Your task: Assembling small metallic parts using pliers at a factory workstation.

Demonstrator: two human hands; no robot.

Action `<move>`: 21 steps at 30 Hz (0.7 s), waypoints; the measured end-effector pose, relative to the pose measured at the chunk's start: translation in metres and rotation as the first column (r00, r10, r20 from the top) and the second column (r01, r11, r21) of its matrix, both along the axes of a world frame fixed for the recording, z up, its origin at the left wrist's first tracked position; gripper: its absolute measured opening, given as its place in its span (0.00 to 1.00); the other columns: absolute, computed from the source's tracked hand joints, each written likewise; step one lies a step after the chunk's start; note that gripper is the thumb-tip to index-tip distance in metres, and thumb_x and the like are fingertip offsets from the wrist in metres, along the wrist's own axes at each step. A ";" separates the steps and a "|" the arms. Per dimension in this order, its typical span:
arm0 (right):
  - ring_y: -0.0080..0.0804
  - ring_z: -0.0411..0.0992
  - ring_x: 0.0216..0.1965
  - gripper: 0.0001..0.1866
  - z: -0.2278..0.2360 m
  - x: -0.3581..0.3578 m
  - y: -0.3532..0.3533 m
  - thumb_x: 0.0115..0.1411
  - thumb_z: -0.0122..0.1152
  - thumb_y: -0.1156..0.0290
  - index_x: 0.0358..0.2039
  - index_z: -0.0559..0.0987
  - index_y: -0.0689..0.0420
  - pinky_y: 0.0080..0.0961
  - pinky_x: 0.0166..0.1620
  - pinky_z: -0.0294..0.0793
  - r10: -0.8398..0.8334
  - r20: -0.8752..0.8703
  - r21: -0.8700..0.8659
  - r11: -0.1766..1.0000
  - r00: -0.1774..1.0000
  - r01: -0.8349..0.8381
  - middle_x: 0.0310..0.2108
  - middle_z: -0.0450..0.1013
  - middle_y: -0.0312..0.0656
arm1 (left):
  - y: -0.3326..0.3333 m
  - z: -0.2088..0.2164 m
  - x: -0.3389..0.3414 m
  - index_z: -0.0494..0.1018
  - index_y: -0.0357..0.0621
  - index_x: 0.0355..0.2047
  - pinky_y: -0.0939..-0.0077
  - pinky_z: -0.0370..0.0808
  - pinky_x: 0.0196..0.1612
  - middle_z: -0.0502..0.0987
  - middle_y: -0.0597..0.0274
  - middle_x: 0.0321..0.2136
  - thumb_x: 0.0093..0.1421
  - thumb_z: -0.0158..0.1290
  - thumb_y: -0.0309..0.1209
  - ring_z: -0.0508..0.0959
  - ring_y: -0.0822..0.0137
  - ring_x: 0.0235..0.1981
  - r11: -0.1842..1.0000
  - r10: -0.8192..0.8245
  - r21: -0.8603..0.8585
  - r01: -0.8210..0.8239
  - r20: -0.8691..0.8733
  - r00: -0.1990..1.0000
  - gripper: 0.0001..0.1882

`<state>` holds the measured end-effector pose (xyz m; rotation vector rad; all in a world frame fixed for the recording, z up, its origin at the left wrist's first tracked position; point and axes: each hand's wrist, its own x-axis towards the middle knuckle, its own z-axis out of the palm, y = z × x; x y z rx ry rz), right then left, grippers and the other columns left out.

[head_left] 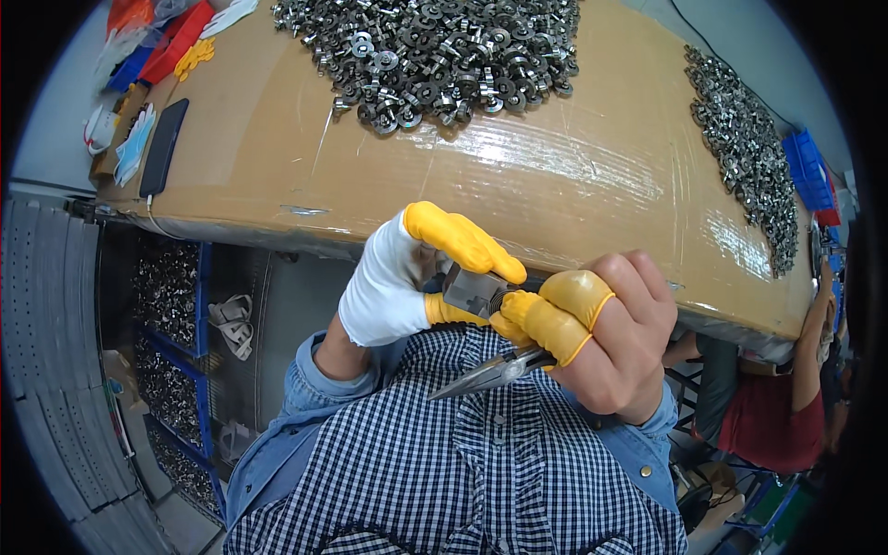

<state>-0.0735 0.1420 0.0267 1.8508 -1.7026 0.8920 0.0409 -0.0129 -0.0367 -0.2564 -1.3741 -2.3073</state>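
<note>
Left fingers (460,242) pinch a metal block (467,289), pointing rightward.

Dark phone (165,146) flat at the table's left end, white cable (154,215) dropping over the edge. Light blue face mask (135,146) just left of it. Red bin (176,42) farther back, white glove (228,17) beside it. Pale sandals (232,326) below table level. Blue basket (807,171) far right; co-worker's dark red top (772,425) lower right.

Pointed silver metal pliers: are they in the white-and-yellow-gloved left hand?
No, the right hand with yellow finger covers holds the pointed silver metal pliers.
</note>
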 end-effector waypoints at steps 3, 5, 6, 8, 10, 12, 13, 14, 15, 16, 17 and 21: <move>0.25 0.61 0.21 0.06 -0.001 0.000 0.000 0.46 0.66 0.67 0.25 0.80 0.53 0.22 0.26 0.61 0.027 -0.003 0.015 1.000 1.000 -0.027 0.23 0.70 0.34 | -0.001 0.000 0.000 0.72 0.41 0.40 0.66 0.78 0.49 0.79 0.51 0.40 0.40 0.68 0.20 0.80 0.57 0.43 1.000 -0.001 0.000 0.001 -0.002 1.000 0.25; 0.25 0.61 0.21 0.06 0.001 0.001 0.001 0.47 0.65 0.66 0.25 0.80 0.53 0.22 0.26 0.61 0.024 0.007 0.021 0.999 1.000 -0.024 0.22 0.69 0.34 | -0.001 0.000 0.000 0.72 0.40 0.40 0.67 0.78 0.48 0.79 0.52 0.40 0.40 0.68 0.20 0.80 0.57 0.43 1.000 -0.009 -0.012 0.009 -0.011 1.000 0.24; 0.25 0.61 0.21 0.06 0.001 0.001 0.001 0.47 0.65 0.66 0.25 0.80 0.53 0.22 0.26 0.61 0.023 0.013 0.024 0.999 1.000 -0.023 0.22 0.69 0.34 | -0.002 0.000 0.000 0.72 0.40 0.40 0.67 0.78 0.48 0.79 0.52 0.40 0.40 0.68 0.20 0.80 0.57 0.43 1.000 -0.013 -0.017 0.013 -0.014 1.000 0.24; 0.25 0.61 0.21 0.06 0.002 0.001 0.001 0.47 0.65 0.66 0.25 0.80 0.52 0.23 0.26 0.61 0.022 0.021 0.031 0.999 1.000 -0.022 0.22 0.69 0.34 | -0.003 -0.001 -0.001 0.72 0.40 0.40 0.67 0.78 0.48 0.79 0.52 0.40 0.41 0.68 0.19 0.80 0.57 0.43 1.000 -0.016 -0.020 0.015 -0.015 1.000 0.24; 0.26 0.62 0.21 0.06 0.002 0.002 0.001 0.48 0.65 0.65 0.24 0.79 0.53 0.23 0.25 0.62 0.012 0.024 0.034 0.999 1.000 -0.013 0.22 0.70 0.34 | -0.004 -0.002 -0.001 0.72 0.40 0.40 0.68 0.78 0.48 0.79 0.52 0.40 0.41 0.68 0.19 0.80 0.57 0.43 0.999 -0.031 -0.031 0.029 -0.033 0.999 0.24; 0.26 0.62 0.21 0.07 0.002 0.003 0.001 0.48 0.64 0.65 0.24 0.79 0.53 0.24 0.25 0.62 0.004 0.025 0.036 0.999 1.000 -0.004 0.22 0.70 0.35 | -0.005 -0.003 -0.001 0.72 0.41 0.40 0.68 0.78 0.48 0.79 0.53 0.40 0.41 0.67 0.19 0.80 0.58 0.43 0.998 -0.045 -0.043 0.043 -0.052 0.998 0.24; 0.26 0.62 0.21 0.07 0.002 0.003 0.001 0.48 0.64 0.65 0.24 0.79 0.53 0.24 0.25 0.62 0.008 0.026 0.038 0.999 1.000 -0.009 0.22 0.70 0.35 | -0.005 -0.004 -0.001 0.72 0.41 0.40 0.68 0.78 0.48 0.79 0.53 0.40 0.41 0.67 0.19 0.80 0.58 0.43 0.998 -0.040 -0.042 0.038 -0.051 0.998 0.24; 0.27 0.62 0.21 0.08 0.002 0.003 0.001 0.49 0.64 0.64 0.24 0.78 0.53 0.24 0.25 0.62 0.008 0.027 0.042 0.999 1.000 -0.009 0.22 0.70 0.35 | -0.005 -0.005 -0.001 0.72 0.41 0.40 0.68 0.78 0.48 0.79 0.53 0.40 0.41 0.67 0.19 0.80 0.58 0.43 0.999 -0.047 -0.028 0.046 -0.048 0.998 0.24; 0.27 0.63 0.21 0.08 0.002 0.003 0.002 0.49 0.64 0.64 0.24 0.78 0.54 0.24 0.25 0.62 0.009 0.027 0.046 0.999 1.000 -0.010 0.22 0.70 0.36 | -0.005 -0.006 -0.002 0.72 0.41 0.40 0.68 0.78 0.48 0.79 0.53 0.40 0.41 0.67 0.19 0.80 0.58 0.43 0.998 -0.054 -0.014 0.054 -0.045 0.997 0.24; 0.27 0.63 0.22 0.09 0.002 0.003 0.003 0.49 0.64 0.63 0.24 0.77 0.54 0.24 0.25 0.63 0.009 0.027 0.050 0.999 1.000 -0.011 0.22 0.70 0.36 | -0.005 -0.006 -0.002 0.72 0.41 0.40 0.68 0.78 0.48 0.79 0.53 0.41 0.41 0.67 0.19 0.80 0.58 0.42 0.998 -0.061 -0.001 0.061 -0.044 0.997 0.24; 0.28 0.63 0.22 0.09 0.003 0.003 0.003 0.49 0.64 0.63 0.23 0.77 0.54 0.25 0.25 0.63 0.010 0.027 0.054 0.998 1.000 -0.011 0.22 0.71 0.36 | -0.004 -0.007 -0.002 0.72 0.41 0.40 0.68 0.78 0.48 0.79 0.53 0.41 0.41 0.67 0.18 0.80 0.58 0.42 0.998 -0.067 0.013 0.068 -0.042 0.997 0.24; 0.28 0.64 0.22 0.10 0.000 0.003 0.003 0.49 0.64 0.63 0.22 0.76 0.55 0.25 0.24 0.63 0.013 0.022 0.047 0.999 1.000 -0.014 0.22 0.71 0.38 | -0.001 -0.007 -0.003 0.70 0.42 0.36 0.66 0.80 0.42 0.79 0.47 0.37 0.40 0.69 0.22 0.81 0.55 0.38 1.000 -0.001 -0.001 0.001 -0.019 1.000 0.24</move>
